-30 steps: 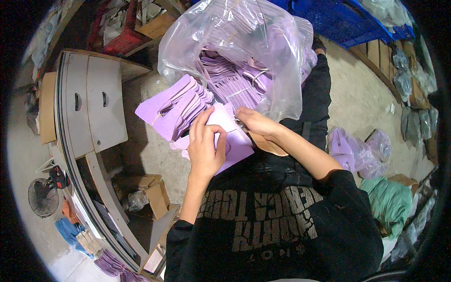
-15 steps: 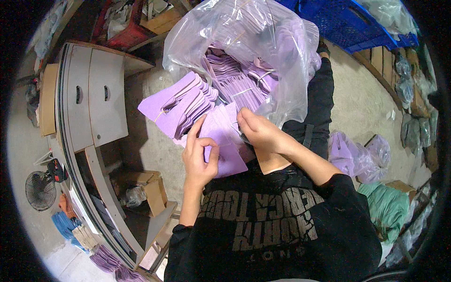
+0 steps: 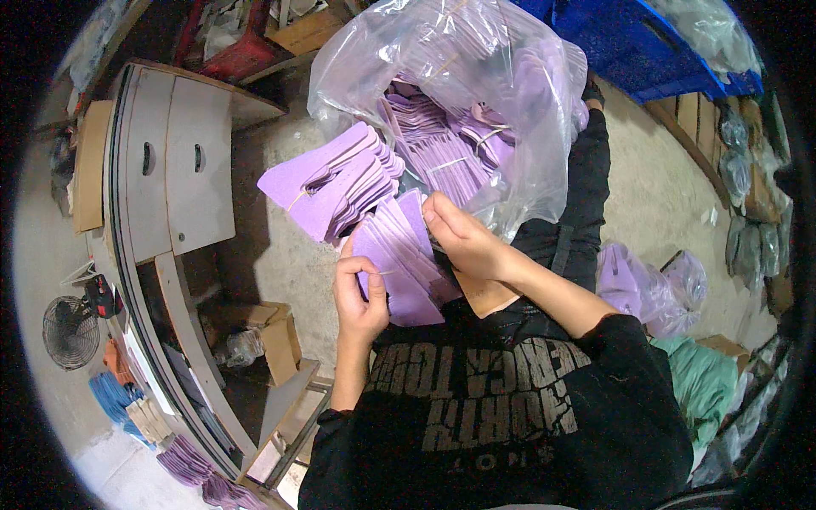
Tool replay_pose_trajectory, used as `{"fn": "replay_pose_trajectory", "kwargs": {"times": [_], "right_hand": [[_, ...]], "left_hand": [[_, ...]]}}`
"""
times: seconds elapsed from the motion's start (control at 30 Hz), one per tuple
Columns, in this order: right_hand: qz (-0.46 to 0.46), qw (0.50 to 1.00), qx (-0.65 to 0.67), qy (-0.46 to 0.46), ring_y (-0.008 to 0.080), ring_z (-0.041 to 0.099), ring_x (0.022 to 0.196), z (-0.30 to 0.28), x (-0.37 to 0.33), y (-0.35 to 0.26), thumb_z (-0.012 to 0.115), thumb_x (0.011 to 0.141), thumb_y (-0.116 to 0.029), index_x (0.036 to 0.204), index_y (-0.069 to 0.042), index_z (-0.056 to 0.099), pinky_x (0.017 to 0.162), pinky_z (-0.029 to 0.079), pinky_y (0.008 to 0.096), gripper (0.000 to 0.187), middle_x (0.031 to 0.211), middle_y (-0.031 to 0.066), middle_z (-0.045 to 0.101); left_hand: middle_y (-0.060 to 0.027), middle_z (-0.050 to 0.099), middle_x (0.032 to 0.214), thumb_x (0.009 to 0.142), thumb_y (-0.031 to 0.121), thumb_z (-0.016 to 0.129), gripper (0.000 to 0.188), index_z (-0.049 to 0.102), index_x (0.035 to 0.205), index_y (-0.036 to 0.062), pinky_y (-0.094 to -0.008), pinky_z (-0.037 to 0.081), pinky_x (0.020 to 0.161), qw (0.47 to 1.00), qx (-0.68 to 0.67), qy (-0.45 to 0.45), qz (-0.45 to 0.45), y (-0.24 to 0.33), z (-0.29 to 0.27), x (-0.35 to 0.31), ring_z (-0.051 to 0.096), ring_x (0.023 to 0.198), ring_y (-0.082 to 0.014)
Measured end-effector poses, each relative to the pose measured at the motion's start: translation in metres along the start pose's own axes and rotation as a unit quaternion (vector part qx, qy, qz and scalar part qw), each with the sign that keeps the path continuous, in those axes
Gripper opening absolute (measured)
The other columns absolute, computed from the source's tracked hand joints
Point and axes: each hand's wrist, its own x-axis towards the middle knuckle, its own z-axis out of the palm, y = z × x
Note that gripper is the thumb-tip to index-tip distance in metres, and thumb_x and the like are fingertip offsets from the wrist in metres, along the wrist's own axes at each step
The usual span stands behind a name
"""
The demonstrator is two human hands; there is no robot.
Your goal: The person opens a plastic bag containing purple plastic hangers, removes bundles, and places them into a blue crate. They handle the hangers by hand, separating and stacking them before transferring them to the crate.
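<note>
Head view: left hand [image 3: 360, 296] closed round the lower edge of a fanned stack of purple cards [image 3: 404, 259] in the lap; right hand [image 3: 459, 238] pinches the top ends, fingers curled shut. Cards look thin, flat, stiff-ish, light, prob. slide apart, so best gripped across the edges. Just beyond, a banded bundle [image 3: 327, 183] w/ rounded tips. Behind it, a crinkly clear plastic bag [image 3: 459, 76] holding more.
</note>
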Motion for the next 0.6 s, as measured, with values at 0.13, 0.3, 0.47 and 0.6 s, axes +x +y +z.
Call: {"fn": "replay_pose_trajectory", "kwargs": {"times": [0.13,0.3,0.47,0.6], "right_hand": [[-0.008,1.0,-0.006,0.004,0.0367,0.056,0.082,0.002,0.001,0.005,0.042,0.112,-0.024,0.107,-0.002,0.042,0.081,0.047,0.0463,0.023,0.087,0.0227,0.052],[-0.005,0.998,-0.055,0.005,0.0527,0.059,0.09,0.004,0.006,0.002,0.043,0.109,-0.021,0.107,-0.001,0.04,0.079,0.046,0.0533,0.02,0.09,0.0292,0.056],[0.082,0.995,-0.019,-0.044,0.0487,0.059,0.086,0.01,0.009,-0.001,0.041,0.109,-0.022,0.108,-0.001,0.039,0.078,0.047,0.0525,0.021,0.089,0.0288,0.057],[0.1,0.991,-0.044,-0.081,0.0326,0.059,0.079,0.013,0.009,0.01,0.04,0.112,-0.027,0.11,-0.004,0.046,0.078,0.049,0.0447,0.024,0.088,0.0212,0.057]], "left_hand": [[-0.0325,0.054,0.145,0.101,0.019,0.063,0.018,0.052,0.094,0.0065,-0.0505,0.037,0.115,0.996,0.05,-0.001,0.071,0.003,0.003,0.004,0.054,0.136,-0.0459],[-0.0316,0.059,0.14,0.099,0.019,0.066,0.019,0.054,0.091,0.0064,-0.0519,0.042,0.111,0.989,0.068,-0.008,0.131,0.014,0.004,0.012,0.058,0.13,-0.0471],[-0.0301,0.061,0.138,0.1,0.022,0.065,0.02,0.055,0.092,0.0066,-0.0495,0.045,0.107,0.986,0.11,-0.029,0.122,0.025,-0.002,0.015,0.061,0.126,-0.0443],[-0.0294,0.061,0.138,0.101,0.021,0.063,0.018,0.056,0.093,0.0059,-0.0456,0.045,0.107,0.995,0.089,-0.037,0.017,0.023,-0.008,0.012,0.062,0.124,-0.0408]]}}
